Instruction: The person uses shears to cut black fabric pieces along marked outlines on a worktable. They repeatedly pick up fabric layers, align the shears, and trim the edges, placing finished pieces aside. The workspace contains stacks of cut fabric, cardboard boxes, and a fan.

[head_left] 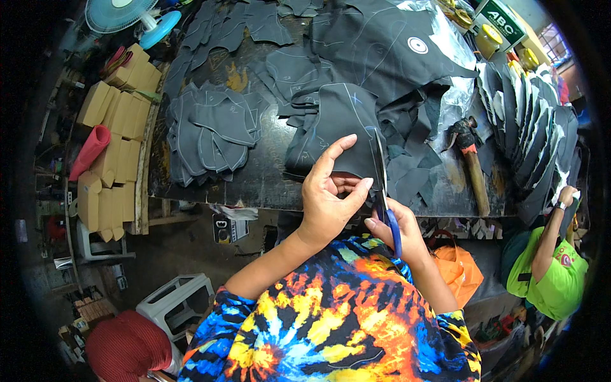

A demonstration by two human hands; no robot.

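My right hand (402, 230) is closed around the blue handles of a pair of scissors (381, 169), whose blades point away from me and look nearly closed. The blades lie over the right side of a dark grey leather piece (340, 121) with pale outlines and a blue cross mark. My left hand (334, 194) is just left of the scissors, in front of that piece. Its index finger stretches out over the leather and the thumb stands apart, while the other fingers curl; I see nothing held in it.
Cut leather pieces are stacked (213, 130) at left on the dark table (273, 191). A large leather hide (375, 51) lies behind, with scraps (410, 172) at right. A hammer (472, 169) rests beyond them. Brown boxes (118, 146) line the left side; a person in green (557, 274) works at right.
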